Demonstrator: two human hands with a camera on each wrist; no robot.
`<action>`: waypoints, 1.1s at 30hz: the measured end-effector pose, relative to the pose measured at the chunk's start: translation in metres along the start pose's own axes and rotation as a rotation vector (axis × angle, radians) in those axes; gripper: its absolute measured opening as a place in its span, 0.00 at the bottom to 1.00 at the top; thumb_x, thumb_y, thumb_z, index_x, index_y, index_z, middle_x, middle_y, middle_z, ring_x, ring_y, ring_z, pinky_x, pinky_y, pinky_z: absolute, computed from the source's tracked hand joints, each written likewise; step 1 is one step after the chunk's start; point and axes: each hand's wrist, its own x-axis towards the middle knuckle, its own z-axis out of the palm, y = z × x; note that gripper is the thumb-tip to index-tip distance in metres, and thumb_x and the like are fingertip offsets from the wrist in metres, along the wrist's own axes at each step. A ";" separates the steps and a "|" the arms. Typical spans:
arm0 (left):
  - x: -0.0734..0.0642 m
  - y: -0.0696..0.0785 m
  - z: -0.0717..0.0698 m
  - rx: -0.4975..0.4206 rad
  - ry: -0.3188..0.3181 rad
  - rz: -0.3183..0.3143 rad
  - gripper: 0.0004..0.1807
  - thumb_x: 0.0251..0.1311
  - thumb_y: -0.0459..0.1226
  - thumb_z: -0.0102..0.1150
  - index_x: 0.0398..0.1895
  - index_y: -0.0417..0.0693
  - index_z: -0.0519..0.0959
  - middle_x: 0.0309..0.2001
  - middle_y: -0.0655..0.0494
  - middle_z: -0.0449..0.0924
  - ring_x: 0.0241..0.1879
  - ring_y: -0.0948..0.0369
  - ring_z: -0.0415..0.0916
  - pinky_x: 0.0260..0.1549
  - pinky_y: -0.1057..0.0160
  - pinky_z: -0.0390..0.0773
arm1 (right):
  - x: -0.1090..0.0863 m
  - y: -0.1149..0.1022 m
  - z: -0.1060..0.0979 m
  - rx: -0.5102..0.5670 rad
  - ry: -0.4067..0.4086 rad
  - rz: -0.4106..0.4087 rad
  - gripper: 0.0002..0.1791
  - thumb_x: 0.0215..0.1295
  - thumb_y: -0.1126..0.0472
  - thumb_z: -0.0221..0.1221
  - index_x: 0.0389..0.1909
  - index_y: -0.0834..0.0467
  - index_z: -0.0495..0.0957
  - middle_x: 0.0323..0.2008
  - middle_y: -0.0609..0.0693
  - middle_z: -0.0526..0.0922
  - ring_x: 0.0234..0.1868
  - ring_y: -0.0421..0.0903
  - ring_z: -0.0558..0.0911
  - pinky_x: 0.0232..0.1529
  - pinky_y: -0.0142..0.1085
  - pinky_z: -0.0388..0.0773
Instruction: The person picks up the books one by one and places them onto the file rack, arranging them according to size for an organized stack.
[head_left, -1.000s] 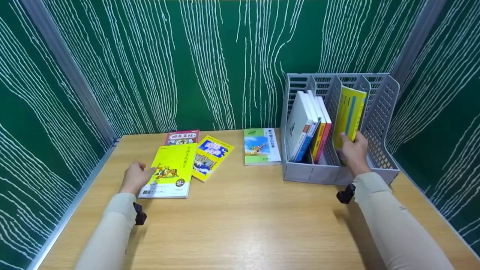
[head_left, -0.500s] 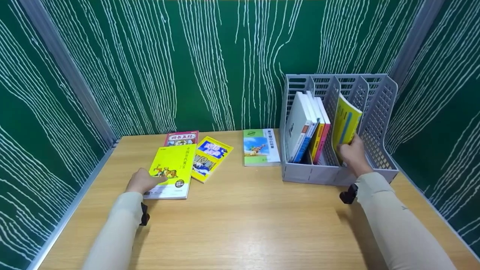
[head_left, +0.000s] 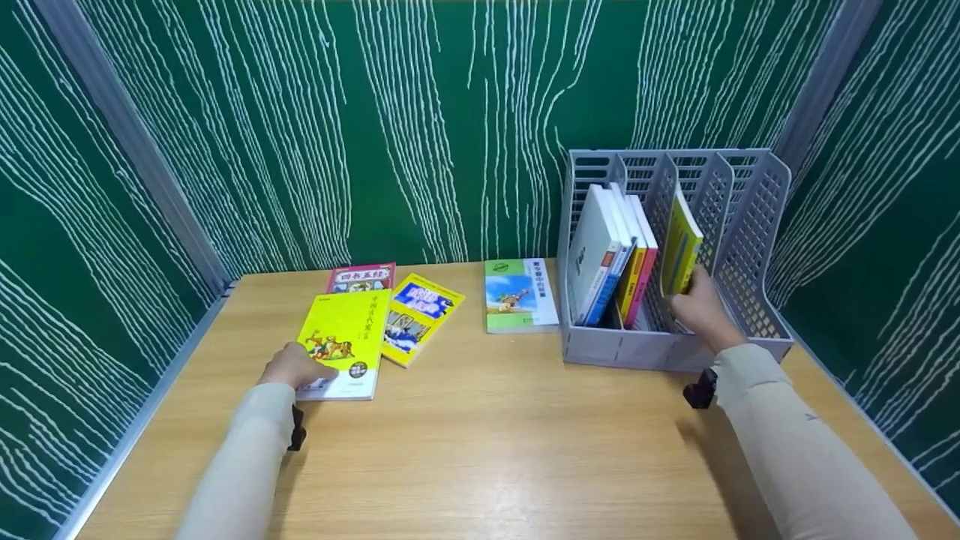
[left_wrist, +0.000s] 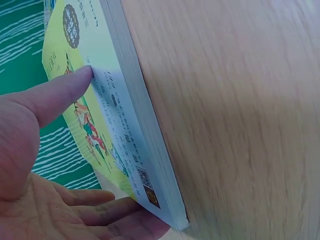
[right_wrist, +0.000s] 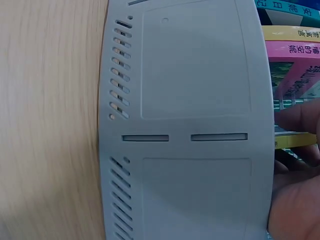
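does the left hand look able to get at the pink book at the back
Probably not easily: the left hand is on the yellow-and-white book, which hides the near part of the pink book in the head view, leaving only its far strip showing.

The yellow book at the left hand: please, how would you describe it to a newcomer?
On the table, left of the grey rack, lies a group of three books. The yellow book is nearest, touched by the left hand. Unlike its neighbours, the pink book and the blue-printed book, it shows a white bottom band.
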 end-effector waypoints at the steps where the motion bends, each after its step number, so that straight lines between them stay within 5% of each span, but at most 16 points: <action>1: 0.001 0.000 0.001 0.002 0.004 -0.002 0.54 0.63 0.49 0.76 0.82 0.30 0.57 0.72 0.30 0.69 0.65 0.38 0.69 0.75 0.36 0.70 | -0.001 0.000 0.000 -0.001 -0.002 0.003 0.47 0.69 0.74 0.49 0.87 0.64 0.40 0.82 0.75 0.55 0.82 0.74 0.60 0.82 0.70 0.58; 9: 0.009 -0.005 0.003 -0.004 0.051 0.019 0.52 0.60 0.46 0.79 0.78 0.28 0.62 0.67 0.30 0.70 0.63 0.37 0.64 0.72 0.37 0.70 | -0.009 -0.005 -0.006 -0.058 -0.028 -0.065 0.40 0.74 0.70 0.54 0.83 0.72 0.51 0.74 0.78 0.67 0.72 0.71 0.72 0.74 0.65 0.73; 14: 0.008 -0.010 0.000 -0.055 0.049 0.032 0.49 0.61 0.44 0.79 0.78 0.28 0.64 0.67 0.29 0.70 0.63 0.36 0.62 0.73 0.36 0.68 | -0.013 -0.009 -0.010 -0.078 -0.016 -0.088 0.39 0.78 0.68 0.57 0.83 0.72 0.52 0.74 0.78 0.68 0.74 0.72 0.72 0.75 0.66 0.71; 22: 0.004 -0.018 -0.010 -0.202 -0.025 0.007 0.49 0.67 0.42 0.72 0.82 0.30 0.57 0.73 0.32 0.68 0.66 0.39 0.67 0.80 0.38 0.65 | -0.018 -0.019 -0.019 -0.058 0.035 -0.066 0.41 0.80 0.59 0.59 0.84 0.68 0.51 0.78 0.74 0.66 0.77 0.70 0.69 0.79 0.67 0.67; 33: 0.010 -0.023 -0.021 -0.412 -0.143 -0.049 0.46 0.74 0.40 0.63 0.85 0.32 0.49 0.70 0.37 0.66 0.66 0.44 0.68 0.71 0.50 0.70 | -0.029 -0.052 -0.028 0.014 0.181 -0.047 0.45 0.83 0.48 0.58 0.88 0.57 0.46 0.86 0.63 0.58 0.85 0.62 0.62 0.83 0.58 0.64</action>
